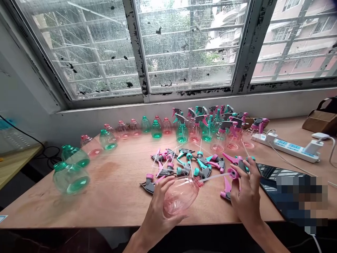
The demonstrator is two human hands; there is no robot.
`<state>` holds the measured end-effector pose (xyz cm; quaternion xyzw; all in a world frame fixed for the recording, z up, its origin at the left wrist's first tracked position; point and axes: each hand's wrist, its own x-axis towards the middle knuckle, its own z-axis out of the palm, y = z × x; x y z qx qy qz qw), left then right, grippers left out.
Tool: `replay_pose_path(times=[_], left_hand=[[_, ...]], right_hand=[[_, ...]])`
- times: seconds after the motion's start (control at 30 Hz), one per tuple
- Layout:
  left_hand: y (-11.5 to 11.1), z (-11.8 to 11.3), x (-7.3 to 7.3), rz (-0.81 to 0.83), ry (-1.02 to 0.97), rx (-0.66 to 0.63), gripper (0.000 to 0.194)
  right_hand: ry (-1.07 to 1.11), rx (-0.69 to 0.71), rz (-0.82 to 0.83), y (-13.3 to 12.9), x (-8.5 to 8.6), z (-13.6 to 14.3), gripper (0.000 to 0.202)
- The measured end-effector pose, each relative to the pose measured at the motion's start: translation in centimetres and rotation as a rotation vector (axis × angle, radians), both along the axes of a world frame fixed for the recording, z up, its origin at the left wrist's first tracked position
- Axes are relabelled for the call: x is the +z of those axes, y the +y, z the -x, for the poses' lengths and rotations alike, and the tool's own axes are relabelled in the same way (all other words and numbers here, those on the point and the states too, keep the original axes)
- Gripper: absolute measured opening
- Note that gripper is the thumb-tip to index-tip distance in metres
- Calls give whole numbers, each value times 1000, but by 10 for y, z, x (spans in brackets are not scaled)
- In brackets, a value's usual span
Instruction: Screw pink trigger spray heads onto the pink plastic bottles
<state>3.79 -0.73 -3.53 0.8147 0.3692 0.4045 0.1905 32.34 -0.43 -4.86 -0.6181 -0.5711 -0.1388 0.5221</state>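
The left hand (pixel 158 209) grips a pink bottle (pixel 180 196), tilted with its neck to the right, above the table (pixel 113 200) near its front edge. The right hand (pixel 246 193) pinches a pink spray head (pixel 233 173), its tube (pixel 217 176) reaching the bottle's mouth; whether the tip is inside is hard to tell. Loose spray heads (pixel 183 171) lie just behind the bottle.

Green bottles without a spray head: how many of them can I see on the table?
5: front-left bottle; second bottle just behind it; third bottle farther back, rightward; fourth bottle and fifth bottle near the wall. Others may be hidden behind the spray bottles.
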Motion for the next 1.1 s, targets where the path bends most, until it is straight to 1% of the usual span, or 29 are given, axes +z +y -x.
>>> replay_pose_path(times=[0.07,0.23,0.33,0.43,0.53,0.67,0.77,0.87,0.93,0.97,1.03,1.1], left_hand=[[-1,1,1,4,-11,1,87],[-3,2,2,80,-67,-7,83],[-2,2,2,92,-77,-24,82],[0,2,3,104,-52,-37,87],[1,1,4,121,-51,-50,90],[2,0,6,177,-48,-109,83],[4,1,6,222,-42,-116,82],[6,2,2,351,-108,-63,100],[8,2,-2,428,-183,-63,115],[9,2,-4,450,-216,-72,120],[9,2,-7,474,-247,-82,121],[9,2,-7,482,-237,-82,113]], right_hand=[[-2,-4,1,1,-1,-1,32],[-28,-48,-73,5,-5,-5,31],[-106,-47,-48,7,-8,-7,33],[-162,-18,-43,7,-10,-7,34],[-233,90,-91,6,-11,-7,35],[-367,341,-210,-2,-7,-3,42],[-431,520,-191,-9,0,3,43],[-361,650,-121,-14,5,9,43],[-254,717,-86,-15,5,10,41],[-194,738,-61,-16,4,10,40],[-63,753,7,-17,0,11,36],[88,737,97,-19,-3,14,32]])
